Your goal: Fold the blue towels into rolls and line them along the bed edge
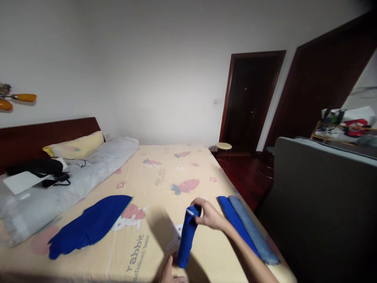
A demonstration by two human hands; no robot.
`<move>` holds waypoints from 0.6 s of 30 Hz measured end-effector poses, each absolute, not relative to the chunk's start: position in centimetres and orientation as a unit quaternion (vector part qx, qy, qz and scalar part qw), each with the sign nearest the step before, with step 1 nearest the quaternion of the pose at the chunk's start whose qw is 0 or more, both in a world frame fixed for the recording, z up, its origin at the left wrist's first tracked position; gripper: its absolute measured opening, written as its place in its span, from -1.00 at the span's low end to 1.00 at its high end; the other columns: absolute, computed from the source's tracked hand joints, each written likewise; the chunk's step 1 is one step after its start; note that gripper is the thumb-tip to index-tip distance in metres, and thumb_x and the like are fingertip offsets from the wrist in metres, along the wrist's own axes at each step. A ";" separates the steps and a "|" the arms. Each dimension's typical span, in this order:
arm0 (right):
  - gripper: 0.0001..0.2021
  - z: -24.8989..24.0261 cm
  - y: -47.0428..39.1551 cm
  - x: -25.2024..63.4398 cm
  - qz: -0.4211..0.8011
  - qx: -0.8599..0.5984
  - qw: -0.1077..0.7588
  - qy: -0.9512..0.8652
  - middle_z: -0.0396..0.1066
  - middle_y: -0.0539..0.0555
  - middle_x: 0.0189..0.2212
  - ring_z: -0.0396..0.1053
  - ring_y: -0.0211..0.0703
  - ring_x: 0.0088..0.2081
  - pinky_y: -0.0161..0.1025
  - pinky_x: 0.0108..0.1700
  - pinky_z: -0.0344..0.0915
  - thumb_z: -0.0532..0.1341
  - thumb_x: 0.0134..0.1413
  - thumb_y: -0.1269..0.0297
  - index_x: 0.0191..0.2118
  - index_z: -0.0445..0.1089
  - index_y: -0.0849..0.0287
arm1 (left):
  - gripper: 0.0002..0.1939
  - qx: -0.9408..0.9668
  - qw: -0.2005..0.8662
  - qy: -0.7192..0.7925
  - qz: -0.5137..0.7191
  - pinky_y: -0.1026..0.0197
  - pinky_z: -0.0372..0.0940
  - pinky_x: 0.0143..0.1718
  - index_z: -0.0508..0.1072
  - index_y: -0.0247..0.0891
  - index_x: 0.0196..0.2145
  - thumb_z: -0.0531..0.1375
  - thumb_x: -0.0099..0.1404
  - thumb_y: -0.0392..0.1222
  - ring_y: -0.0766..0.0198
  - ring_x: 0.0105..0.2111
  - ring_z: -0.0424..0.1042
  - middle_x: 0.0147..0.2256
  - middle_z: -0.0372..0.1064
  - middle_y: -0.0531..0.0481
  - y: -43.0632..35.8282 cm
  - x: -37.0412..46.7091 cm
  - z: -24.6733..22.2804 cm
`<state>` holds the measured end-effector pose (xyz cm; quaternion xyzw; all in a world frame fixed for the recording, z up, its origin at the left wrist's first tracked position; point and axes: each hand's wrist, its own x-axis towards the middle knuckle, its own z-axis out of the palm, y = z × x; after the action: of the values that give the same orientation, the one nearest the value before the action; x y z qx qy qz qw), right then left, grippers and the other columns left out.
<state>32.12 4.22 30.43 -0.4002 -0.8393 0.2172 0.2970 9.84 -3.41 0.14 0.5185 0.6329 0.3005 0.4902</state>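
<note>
A blue cloth, folded into a narrow roll [187,239], stands tilted above the bed in front of me. My right hand [206,214] pinches its top end between thumb and fingers. At its lower end is my left hand [172,273], partly cut off by the bottom edge, its fingertips by the cloth; its grip is unclear. A spread blue cloth [91,222] lies on the left of the bed. Along the right side rest a folded blue strip [235,222] and a grey-blue folded strip [253,232], side by side.
The bed [156,169] has a patterned yellow sheet. A grey quilt [88,173], a yellow pillow [78,146] and a black bag [37,168] are at the left. A round stool [224,146] stands beyond the bed, and a dark grey panel [321,208] at the right.
</note>
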 end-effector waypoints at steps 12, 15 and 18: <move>-0.72 32.2 11.5 47.6 -0.047 -0.500 0.340 -0.795 0.40 0.21 -0.10 0.27 0.04 -0.07 -0.04 -0.07 0.18 0.06 0.02 0.40 -0.14 0.38 0.16 | -0.29 0.632 0.341 0.612 0.331 0.16 0.33 0.01 0.37 -0.19 0.06 0.21 -0.14 -0.25 0.11 -0.13 0.41 -0.15 0.43 -0.08 -3.4 9.1 -1.7; -0.74 24.7 8.9 51.2 -0.095 -0.558 0.336 -0.753 0.40 0.27 -0.10 0.30 0.09 -0.07 -0.01 -0.06 0.22 0.05 0.04 0.30 -0.15 0.37 0.18 | -0.32 0.636 0.333 0.617 0.322 0.14 0.34 0.00 0.40 -0.17 0.05 0.24 -0.13 -0.19 0.09 -0.13 0.42 -0.14 0.45 -0.08 -3.4 9.1 -2.0; -0.73 14.1 5.5 54.0 -0.062 -0.646 0.346 -0.677 0.42 0.22 -0.20 0.35 0.05 -0.16 -0.05 -0.08 0.29 0.03 0.04 0.17 -0.18 0.33 0.14 | -0.39 0.630 0.331 0.629 0.313 0.14 0.36 -0.04 0.44 -0.08 0.00 0.26 -0.09 -0.01 0.08 -0.13 0.43 -0.15 0.47 -0.06 -3.1 9.1 -2.5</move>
<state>54.03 5.51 14.12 -0.6463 -0.6772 -0.0622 0.3462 9.09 -3.10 -2.52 0.6298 0.6288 0.3134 0.3314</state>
